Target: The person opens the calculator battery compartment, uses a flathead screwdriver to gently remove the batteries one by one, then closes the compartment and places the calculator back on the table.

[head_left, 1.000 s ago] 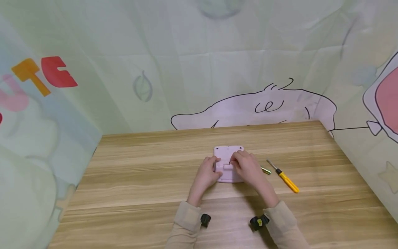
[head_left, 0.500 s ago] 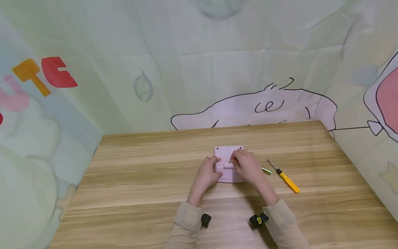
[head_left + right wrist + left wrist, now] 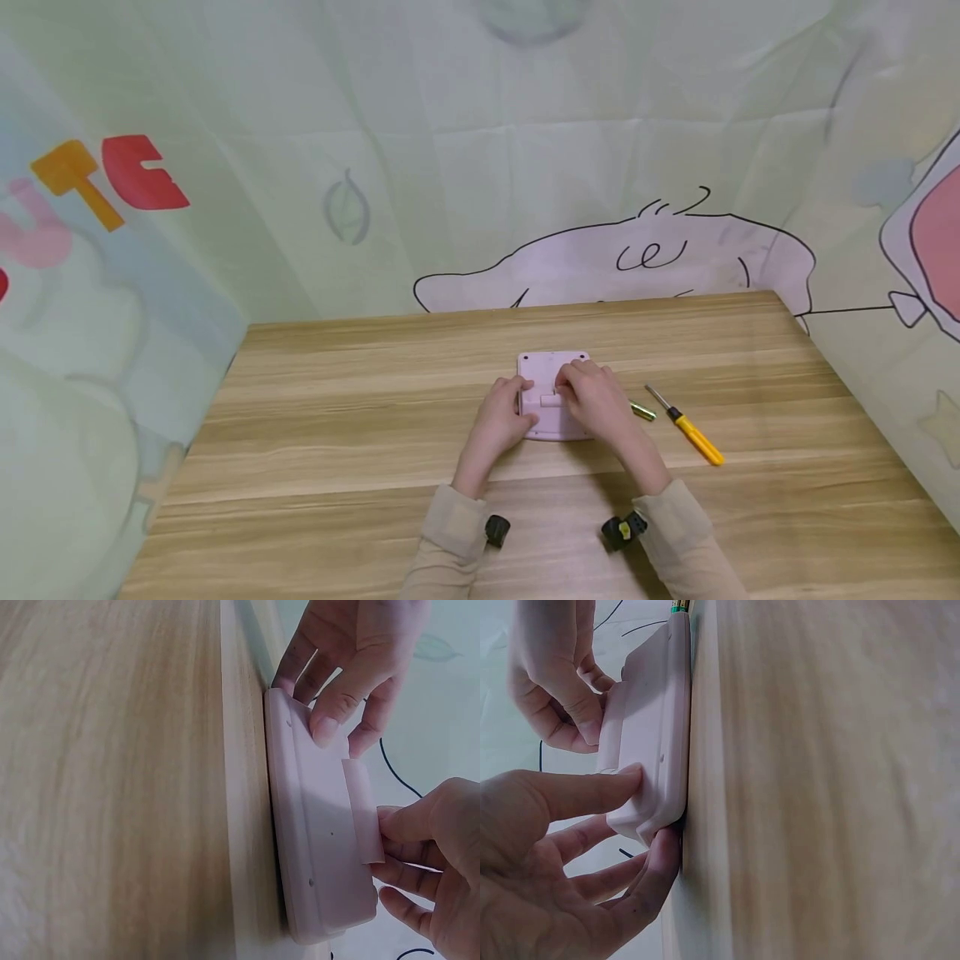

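Observation:
A pink plastic device (image 3: pixel 546 368), shaped like a desktop calculator, lies with its screwed back facing up on the wooden table. My left hand (image 3: pixel 497 417) grips its left edge, thumb on the back and fingers around the side. A small pink battery cover (image 3: pixel 364 814) sits at the middle of the back, slightly raised from it in the right wrist view. Thumb and forefinger of my right hand (image 3: pixel 600 404) pinch this cover at its edge; the fingers hide part of it in the head view. Just right of the device, partly behind the right hand, lies a green-and-gold battery (image 3: pixel 642 411).
A screwdriver (image 3: pixel 686 427) with a yellow handle lies to the right of the battery, its tip pointing away. The wooden table (image 3: pixel 337 417) ends at a printed cloth backdrop (image 3: pixel 375 167) behind and at the sides.
Almost nothing differs. My right fingers shift very slightly at the battery cover, while the left hand, device, battery and screwdriver stay put.

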`<act>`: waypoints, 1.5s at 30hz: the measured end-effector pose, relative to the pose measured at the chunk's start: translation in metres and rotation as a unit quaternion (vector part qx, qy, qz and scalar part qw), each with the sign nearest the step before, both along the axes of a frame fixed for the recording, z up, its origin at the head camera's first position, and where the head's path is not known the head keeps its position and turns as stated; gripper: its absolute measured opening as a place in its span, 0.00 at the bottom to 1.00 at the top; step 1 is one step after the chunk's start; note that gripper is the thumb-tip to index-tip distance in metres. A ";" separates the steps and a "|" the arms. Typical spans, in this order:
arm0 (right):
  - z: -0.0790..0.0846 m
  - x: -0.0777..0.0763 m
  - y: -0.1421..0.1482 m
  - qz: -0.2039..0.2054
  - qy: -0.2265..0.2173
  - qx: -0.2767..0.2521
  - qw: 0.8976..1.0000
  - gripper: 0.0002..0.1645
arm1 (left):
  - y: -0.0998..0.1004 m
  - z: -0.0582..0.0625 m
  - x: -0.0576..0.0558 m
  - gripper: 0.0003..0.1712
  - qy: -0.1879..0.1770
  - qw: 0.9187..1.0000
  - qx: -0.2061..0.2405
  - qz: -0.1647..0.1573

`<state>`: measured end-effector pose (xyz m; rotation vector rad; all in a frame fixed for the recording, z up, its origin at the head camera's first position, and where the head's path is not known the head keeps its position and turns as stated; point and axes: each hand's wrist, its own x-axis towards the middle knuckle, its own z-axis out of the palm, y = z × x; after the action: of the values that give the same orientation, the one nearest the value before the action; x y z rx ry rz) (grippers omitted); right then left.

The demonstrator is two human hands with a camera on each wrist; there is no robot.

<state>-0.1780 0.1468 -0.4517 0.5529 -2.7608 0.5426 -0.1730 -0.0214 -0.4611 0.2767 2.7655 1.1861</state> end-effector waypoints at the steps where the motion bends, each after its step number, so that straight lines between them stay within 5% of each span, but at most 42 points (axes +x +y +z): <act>1: 0.000 0.000 0.000 0.000 -0.001 0.001 1.000 0.04 | 0.000 0.000 0.000 0.28 -0.002 1.000 0.000 0.001; 45: -0.010 0.006 0.004 0.012 -0.003 -0.018 1.000 0.03 | 0.002 0.001 0.002 0.28 -0.007 1.000 0.005 0.013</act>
<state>-0.1720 0.1511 -0.4620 0.5779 -2.7482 0.5979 -0.1714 -0.0198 -0.4601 0.2319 2.7596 1.2031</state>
